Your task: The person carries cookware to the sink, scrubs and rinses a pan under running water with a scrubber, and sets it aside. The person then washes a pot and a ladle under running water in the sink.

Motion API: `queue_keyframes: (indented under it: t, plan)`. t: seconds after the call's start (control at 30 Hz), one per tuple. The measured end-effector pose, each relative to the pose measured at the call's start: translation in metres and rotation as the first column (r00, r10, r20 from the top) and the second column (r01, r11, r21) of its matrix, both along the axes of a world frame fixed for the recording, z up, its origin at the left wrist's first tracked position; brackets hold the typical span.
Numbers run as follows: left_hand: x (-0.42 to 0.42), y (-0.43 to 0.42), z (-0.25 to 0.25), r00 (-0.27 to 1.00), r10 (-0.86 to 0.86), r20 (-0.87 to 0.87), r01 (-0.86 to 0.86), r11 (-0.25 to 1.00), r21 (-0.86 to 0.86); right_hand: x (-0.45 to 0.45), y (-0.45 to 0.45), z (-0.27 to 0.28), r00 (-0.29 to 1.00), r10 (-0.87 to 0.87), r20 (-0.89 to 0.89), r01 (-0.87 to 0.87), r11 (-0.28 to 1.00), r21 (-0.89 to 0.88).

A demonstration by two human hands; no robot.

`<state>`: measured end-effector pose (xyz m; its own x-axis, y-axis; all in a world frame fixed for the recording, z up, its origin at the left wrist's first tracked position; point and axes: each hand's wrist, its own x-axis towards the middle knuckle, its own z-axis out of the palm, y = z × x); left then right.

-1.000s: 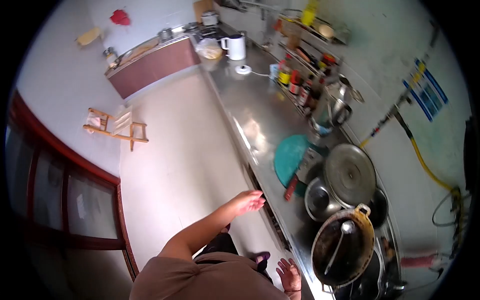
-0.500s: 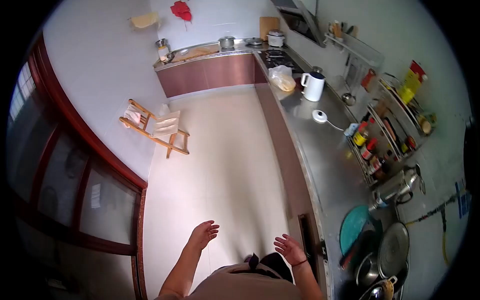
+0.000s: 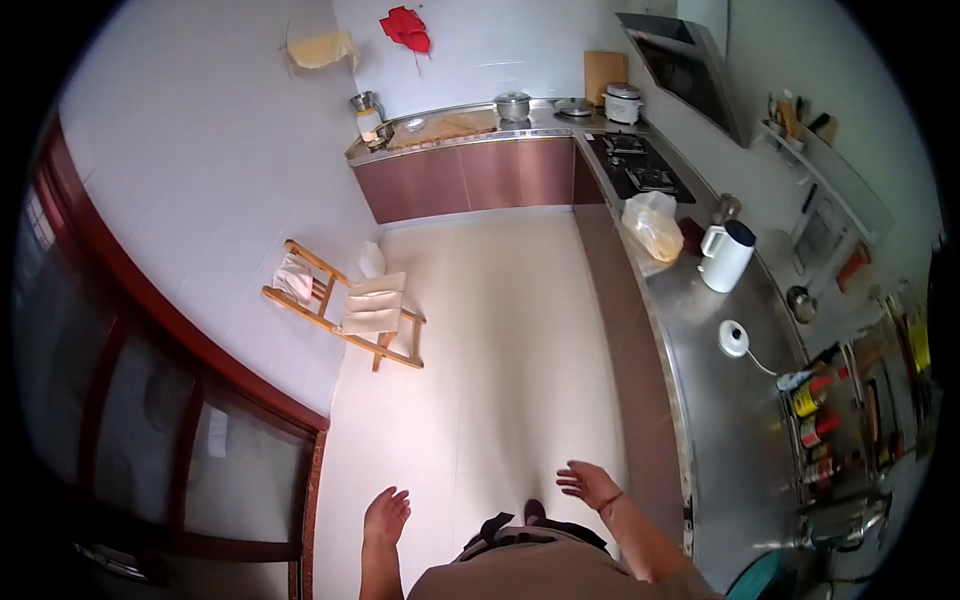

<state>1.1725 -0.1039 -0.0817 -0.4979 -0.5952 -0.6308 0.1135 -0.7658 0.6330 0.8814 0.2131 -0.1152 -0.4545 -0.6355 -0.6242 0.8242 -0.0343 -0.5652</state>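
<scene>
My left hand (image 3: pixel 387 515) hangs in the air over the pale tiled floor (image 3: pixel 480 400), fingers apart and nothing in it. Also bare, my right hand (image 3: pixel 590 484) has its fingers stretched out and is close to the front of the right-hand cabinets (image 3: pixel 632 370). Neither hand touches anything. The steel counter (image 3: pixel 715 420) runs along my right side. On it stand a white electric kettle (image 3: pixel 728 258), its round white base (image 3: pixel 733 338) with a cord, and a plastic bag (image 3: pixel 653 228) with something yellowish inside.
A wooden folding chair (image 3: pixel 375 305) stands by the left wall, near a red-framed door (image 3: pixel 180 350). Farther off are a gas stove (image 3: pixel 640 165), a pot (image 3: pixel 512 106), a rice cooker (image 3: pixel 622 103) and a cutting board (image 3: pixel 606 78). Sauce bottles (image 3: pixel 815 428) line the right wall.
I have moved forward into the kitchen, so the chair, kettle and stove appear nearer. My left hand has dropped lower in view; my right hand has swung slightly inward.
</scene>
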Motion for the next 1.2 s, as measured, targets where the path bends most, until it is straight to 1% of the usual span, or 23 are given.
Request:
queue_keyframes:
  t: [0.03, 0.1, 0.17, 0.23, 0.27, 0.33, 0.37, 0.4, 0.43, 0.47, 0.5, 0.53, 0.57, 0.63, 0.7, 0.77, 0.87, 0.93, 0.97, 1.07, 1.13, 1.17, 1.2]
  plan:
    - [-0.002, -0.015, 0.001, 1.0, 0.005, 0.009, -0.005, 1.0, 0.0, -0.023, -0.032, 0.015, 0.997, 0.064, -0.035, -0.064, 0.998, -0.012]
    - [-0.008, -0.039, -0.004, 0.987, 0.155, 0.039, -0.157, 0.987, 0.047, -0.07, -0.099, 0.037, 0.977, 0.193, -0.088, -0.195, 0.981, -0.01]
    - [-0.007, -0.06, -0.033, 0.983, 0.179, -0.052, -0.176, 0.983, 0.059, -0.11, -0.165, 0.045, 0.958, 0.262, -0.115, -0.264, 0.965, 0.003]
    - [-0.026, -0.075, -0.046, 0.932, 0.36, 0.039, -0.362, 0.921, 0.145, -0.148, -0.225, 0.049, 0.889, 0.398, -0.226, -0.398, 0.916, 0.049]
    - [-0.043, -0.092, -0.056, 0.931, 0.363, 0.034, -0.363, 0.919, 0.151, -0.166, -0.25, 0.048, 0.883, 0.407, -0.235, -0.412, 0.911, 0.031]
    - [-0.064, -0.127, -0.069, 0.9, 0.429, 0.079, -0.396, 0.726, 0.562, -0.201, -0.293, 0.037, 0.881, 0.408, -0.239, -0.415, 0.91, 0.023]
    - [-0.073, -0.149, -0.103, 0.885, 0.46, 0.075, -0.452, 0.809, 0.375, -0.217, -0.308, 0.028, 0.883, 0.409, -0.233, -0.414, 0.91, 0.025]
    - [-0.091, -0.188, -0.136, 0.887, 0.457, 0.064, -0.446, 0.813, 0.375, -0.237, -0.324, 0.02, 0.912, 0.366, -0.185, -0.368, 0.929, 0.028]
    - [-0.123, -0.217, -0.133, 0.915, 0.399, -0.062, -0.367, 0.886, 0.284, -0.255, -0.335, 0.019, 0.936, 0.325, -0.134, -0.323, 0.946, 0.04]
    - [-0.155, -0.244, -0.129, 0.9, 0.435, -0.027, -0.404, 0.857, 0.32, -0.273, -0.342, 0.02, 0.957, 0.283, -0.064, -0.277, 0.956, 0.097]
    - [-0.21, -0.263, -0.078, 0.883, 0.47, 0.011, -0.443, 0.824, 0.352, -0.294, -0.347, 0.012, 0.967, 0.253, -0.039, -0.248, 0.965, 0.088]
    - [-0.239, -0.303, -0.093, 0.93, 0.367, -0.027, -0.34, 0.885, 0.319, -0.316, -0.351, 0.008, 0.976, 0.219, -0.013, -0.217, 0.973, 0.077]
    - [-0.289, -0.334, -0.072, 0.953, 0.303, 0.013, -0.295, 0.915, 0.275, -0.342, -0.359, 0.012, 0.976, 0.217, -0.021, -0.215, 0.973, 0.086]
    - [-0.368, -0.394, -0.056, 0.99, 0.108, -0.09, -0.097, 0.988, 0.117, -0.378, -0.368, 0.027, 0.989, 0.1, -0.105, -0.084, 0.985, 0.149]
    - [-0.457, -0.44, -0.02, 0.987, 0.0, -0.161, 0.003, 1.0, 0.014, -0.418, -0.373, 0.008, 0.993, -0.027, -0.111, 0.041, 0.99, 0.134]
    - [-0.542, -0.474, 0.022, 0.985, -0.125, -0.117, 0.111, 0.987, -0.119, -0.458, -0.383, -0.003, 0.993, -0.089, -0.083, 0.1, 0.985, 0.142]
    - [-0.644, -0.517, 0.037, 0.973, -0.163, -0.164, 0.13, 0.972, -0.194, -0.526, -0.413, -0.034, 0.994, -0.101, -0.049, 0.109, 0.972, 0.21]
    - [-0.69, -0.541, 0.035, 0.958, -0.168, -0.233, 0.128, 0.975, -0.179, -0.571, -0.44, -0.05, 0.996, -0.093, -0.012, 0.093, 0.978, 0.185]
    - [-0.712, -0.554, 0.022, 0.963, -0.113, -0.243, 0.087, 0.99, -0.114, -0.597, -0.46, -0.057, 0.996, -0.094, -0.008, 0.093, 0.965, 0.245]
    - [-0.734, -0.583, -0.016, 0.967, -0.022, -0.252, 0.046, 0.995, 0.092, -0.682, -0.531, -0.067, 1.0, -0.022, -0.019, 0.025, 0.981, 0.192]
    - [-0.74, -0.6, -0.024, 0.99, 0.072, -0.121, -0.052, 0.986, 0.157, -0.738, -0.598, -0.039, 0.993, 0.069, -0.095, -0.044, 0.97, 0.241]
    - [-0.725, -0.608, -0.047, 0.992, 0.077, -0.103, -0.06, 0.985, 0.159, -0.766, -0.628, -0.036, 0.987, 0.131, -0.09, -0.104, 0.96, 0.261]
    - [-0.708, -0.621, -0.082, 0.982, 0.112, -0.152, -0.101, 0.992, 0.08, -0.786, -0.661, -0.016, 0.966, 0.198, -0.168, -0.15, 0.954, 0.261]
